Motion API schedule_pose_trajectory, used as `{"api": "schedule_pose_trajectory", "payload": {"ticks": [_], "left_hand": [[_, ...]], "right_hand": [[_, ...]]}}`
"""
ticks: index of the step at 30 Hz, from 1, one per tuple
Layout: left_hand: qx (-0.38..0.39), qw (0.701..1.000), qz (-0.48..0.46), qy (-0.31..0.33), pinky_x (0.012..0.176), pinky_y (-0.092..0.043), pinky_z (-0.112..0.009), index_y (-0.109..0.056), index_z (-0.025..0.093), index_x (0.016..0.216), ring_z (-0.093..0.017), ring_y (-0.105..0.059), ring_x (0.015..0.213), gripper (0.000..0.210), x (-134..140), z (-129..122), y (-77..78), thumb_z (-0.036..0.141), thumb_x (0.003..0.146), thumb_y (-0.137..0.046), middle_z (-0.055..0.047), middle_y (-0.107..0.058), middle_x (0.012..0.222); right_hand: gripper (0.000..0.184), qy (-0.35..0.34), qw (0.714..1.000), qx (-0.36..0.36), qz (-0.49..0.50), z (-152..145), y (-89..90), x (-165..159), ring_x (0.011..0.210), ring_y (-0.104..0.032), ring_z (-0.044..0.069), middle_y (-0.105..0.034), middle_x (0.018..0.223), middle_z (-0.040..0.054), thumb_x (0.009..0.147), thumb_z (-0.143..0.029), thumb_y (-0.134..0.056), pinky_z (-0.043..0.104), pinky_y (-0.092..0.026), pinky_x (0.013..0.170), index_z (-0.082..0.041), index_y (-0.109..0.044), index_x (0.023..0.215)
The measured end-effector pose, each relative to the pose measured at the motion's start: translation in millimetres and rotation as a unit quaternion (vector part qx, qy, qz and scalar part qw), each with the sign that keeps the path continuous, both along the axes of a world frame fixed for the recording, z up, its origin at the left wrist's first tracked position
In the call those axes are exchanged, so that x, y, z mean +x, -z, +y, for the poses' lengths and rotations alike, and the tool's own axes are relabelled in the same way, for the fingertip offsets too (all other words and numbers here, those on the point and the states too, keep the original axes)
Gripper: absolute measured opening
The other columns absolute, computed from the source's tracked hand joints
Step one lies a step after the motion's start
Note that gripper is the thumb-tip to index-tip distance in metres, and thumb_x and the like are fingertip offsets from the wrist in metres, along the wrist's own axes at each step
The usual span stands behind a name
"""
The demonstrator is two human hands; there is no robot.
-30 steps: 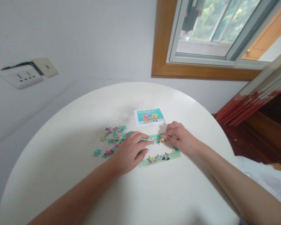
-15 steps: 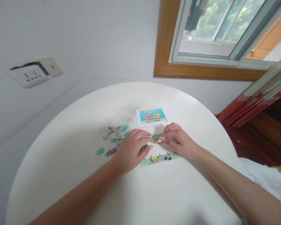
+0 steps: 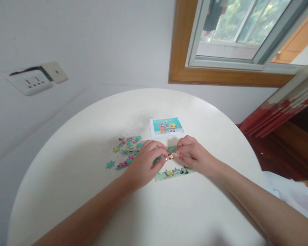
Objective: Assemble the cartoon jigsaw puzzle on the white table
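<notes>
A partly assembled jigsaw puzzle lies flat on the white table, with green border strips and cartoon figures along its near edge. Over its left side is my left hand, thumb and index finger pinched at a small yellow-and-red puzzle piece. My right hand grips the same piece from the right between thumb and fingers. Both hands hide parts of the puzzle's sides. Just beyond them lies a reference picture with pink and yellow cartoon characters on turquoise.
Loose puzzle pieces in turquoise, pink and yellow are scattered left of my left hand. The round white table meets the wall, which has a socket. A wood-framed window and a red-and-white curtain are at the right.
My right hand has shifted slightly left, bringing the yellow-and-red piece to my left fingertips. The left thumb and index finger have closed together on it.
</notes>
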State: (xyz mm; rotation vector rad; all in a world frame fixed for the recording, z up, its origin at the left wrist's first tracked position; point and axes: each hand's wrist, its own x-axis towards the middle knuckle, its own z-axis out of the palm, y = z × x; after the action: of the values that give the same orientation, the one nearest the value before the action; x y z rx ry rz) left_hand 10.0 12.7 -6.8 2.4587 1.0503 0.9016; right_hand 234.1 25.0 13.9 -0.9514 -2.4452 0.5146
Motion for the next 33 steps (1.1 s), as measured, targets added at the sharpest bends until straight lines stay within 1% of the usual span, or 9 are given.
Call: {"api": "schedule_pose_trajectory", "payload": {"ticks": [6,10,14,18,25,29,33], "left_hand": [[0.0,1.0,0.003,-0.009,0.096,-0.039,-0.039,-0.066,0.02,0.089,-0.021,-0.051,0.105,0.01,-3,1,2.7,0.017,0.088,-0.056,-0.006,-0.059,0.104],[0.001,1.0,0.021,-0.02,0.096,-0.039,-0.04,-0.067,0.02,0.086,-0.022,-0.051,0.106,0.011,-6,4,4.9,0.016,0.087,-0.057,-0.006,-0.059,0.106],[0.006,0.999,0.032,-0.008,0.095,-0.039,-0.04,-0.068,0.021,0.082,-0.022,-0.051,0.105,0.011,-7,5,4.0,0.019,0.087,-0.058,-0.006,-0.059,0.105],[-0.002,0.999,0.038,0.003,0.095,-0.039,-0.041,-0.069,0.021,0.081,-0.023,-0.05,0.107,0.013,-6,4,3.5,0.02,0.087,-0.058,-0.006,-0.059,0.107],[-0.021,0.999,0.029,0.008,0.096,-0.039,-0.041,-0.069,0.021,0.081,-0.024,-0.049,0.108,0.015,-6,3,5.5,0.021,0.088,-0.056,-0.007,-0.058,0.108],[-0.032,0.999,0.018,0.011,0.097,-0.038,-0.041,-0.069,0.021,0.082,-0.023,-0.05,0.109,0.014,-6,3,8.0,0.022,0.089,-0.057,-0.007,-0.058,0.11],[-0.032,0.999,0.022,0.011,0.098,-0.038,-0.04,-0.068,0.021,0.084,-0.023,-0.049,0.11,0.013,-7,3,9.1,0.022,0.089,-0.056,-0.006,-0.058,0.112]], "right_hand": [[0.022,0.017,1.0,0.003,-0.018,4,0.8,6,0.089,-0.051,0.019,-0.062,0.09,0.0059,0.093,-0.024,-0.052,0.036,-0.036,0.083,-0.021,-0.073,0.095],[0.021,0.041,0.999,0.011,-0.022,8,0.6,11,0.087,-0.051,0.019,-0.063,0.089,0.0067,0.092,-0.023,-0.053,0.035,-0.037,0.081,-0.02,-0.074,0.092],[0.021,0.052,0.998,0.014,-0.028,12,1.5,14,0.085,-0.051,0.019,-0.063,0.088,0.0074,0.091,-0.022,-0.054,0.035,-0.038,0.08,-0.02,-0.074,0.091],[0.019,0.048,0.998,0.016,-0.03,13,5.3,14,0.088,-0.052,0.02,-0.064,0.09,0.0066,0.088,-0.02,-0.057,0.035,-0.038,0.081,-0.023,-0.074,0.096],[0.021,0.037,0.999,0.008,-0.035,13,9.1,14,0.091,-0.053,0.02,-0.064,0.093,0.0055,0.084,-0.017,-0.059,0.036,-0.038,0.083,-0.025,-0.074,0.097],[0.021,0.035,0.999,0.004,-0.032,12,7.9,13,0.092,-0.053,0.02,-0.064,0.094,0.0054,0.084,-0.018,-0.06,0.036,-0.038,0.085,-0.025,-0.074,0.098],[0.017,0.001,0.999,0.008,-0.032,8,3.4,10,0.091,-0.054,0.02,-0.064,0.091,0.0051,0.086,-0.021,-0.061,0.035,-0.039,0.083,-0.025,-0.073,0.097]]}}
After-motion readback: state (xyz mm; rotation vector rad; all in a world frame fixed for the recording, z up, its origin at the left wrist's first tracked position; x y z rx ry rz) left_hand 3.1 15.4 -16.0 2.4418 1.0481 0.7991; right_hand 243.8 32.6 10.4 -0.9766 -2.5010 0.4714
